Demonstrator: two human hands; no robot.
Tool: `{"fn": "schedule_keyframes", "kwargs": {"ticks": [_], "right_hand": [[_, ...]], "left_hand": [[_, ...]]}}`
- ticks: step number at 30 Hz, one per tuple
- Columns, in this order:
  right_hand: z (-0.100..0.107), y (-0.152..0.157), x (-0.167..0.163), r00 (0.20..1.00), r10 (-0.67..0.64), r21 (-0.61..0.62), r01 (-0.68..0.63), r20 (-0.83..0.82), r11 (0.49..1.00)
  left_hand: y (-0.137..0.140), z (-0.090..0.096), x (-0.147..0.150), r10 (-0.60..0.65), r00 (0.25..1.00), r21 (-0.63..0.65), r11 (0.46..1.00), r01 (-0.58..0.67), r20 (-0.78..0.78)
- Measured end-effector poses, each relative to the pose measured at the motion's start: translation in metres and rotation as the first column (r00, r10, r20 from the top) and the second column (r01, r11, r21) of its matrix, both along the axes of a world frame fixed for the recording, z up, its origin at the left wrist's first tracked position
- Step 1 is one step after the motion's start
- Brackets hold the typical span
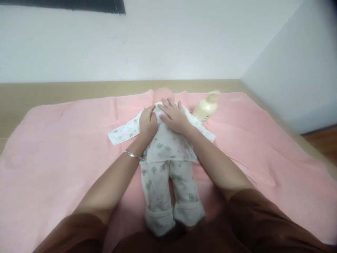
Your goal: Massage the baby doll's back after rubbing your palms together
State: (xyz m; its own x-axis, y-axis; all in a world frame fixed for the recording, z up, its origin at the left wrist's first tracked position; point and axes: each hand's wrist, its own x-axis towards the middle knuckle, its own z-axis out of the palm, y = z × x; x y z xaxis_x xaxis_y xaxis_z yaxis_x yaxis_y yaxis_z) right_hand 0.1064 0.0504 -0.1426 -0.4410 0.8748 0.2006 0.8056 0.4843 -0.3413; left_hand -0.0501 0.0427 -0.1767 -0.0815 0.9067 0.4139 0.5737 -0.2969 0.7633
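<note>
A baby doll (pixel 168 144) lies stretched out, its smooth pink head (pixel 163 95) at the far end and its legs toward me. It wears a white printed long-sleeved top and matching trousers (pixel 158 186) with turned-up cuffs. My left hand (pixel 148 122) is closed around the doll's left-side shoulder, fingers curled and thumb forward; the fingertips are partly hidden. Flat on the upper body, just below the head, rests my right hand (pixel 173 116) with its fingers spread. Which way the doll's face points cannot be seen.
Under the doll is a pink blanket (pixel 73 140) on a tan surface (pixel 79 89). A pale yellow pump bottle (pixel 206 108) lies tilted just right of the doll's shoulder. White walls (pixel 184 42) stand behind and to the right, and a dark panel (pixel 65 5) is at upper left.
</note>
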Motion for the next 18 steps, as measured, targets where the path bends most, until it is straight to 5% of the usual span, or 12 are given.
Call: {"fn": "schedule_keyframes", "kwargs": {"ticks": [6,9,14,18], "right_hand": [[-0.002,-0.015,-0.002,0.958,-0.287,-0.025,0.287,0.023,0.958],[0.003,-0.043,-0.018,0.941,-0.33,0.028,0.329,0.079,0.944],[0.011,-0.07,-0.036,0.985,-0.068,0.105,0.051,0.162,0.993],[0.011,-0.041,-0.019,0.993,0.087,0.024,-0.089,0.074,0.996]], "left_hand": [[-0.002,0.002,0.0,0.032,0.999,-0.029,0.999,-0.031,0.016],[0.0,0.0,0.0,0.051,0.997,-0.033,0.998,-0.049,0.051],[0.002,-0.004,-0.001,0.055,0.992,-0.051,0.997,-0.049,0.116],[0.002,-0.002,-0.002,0.048,0.991,-0.059,0.997,-0.041,0.127]]}}
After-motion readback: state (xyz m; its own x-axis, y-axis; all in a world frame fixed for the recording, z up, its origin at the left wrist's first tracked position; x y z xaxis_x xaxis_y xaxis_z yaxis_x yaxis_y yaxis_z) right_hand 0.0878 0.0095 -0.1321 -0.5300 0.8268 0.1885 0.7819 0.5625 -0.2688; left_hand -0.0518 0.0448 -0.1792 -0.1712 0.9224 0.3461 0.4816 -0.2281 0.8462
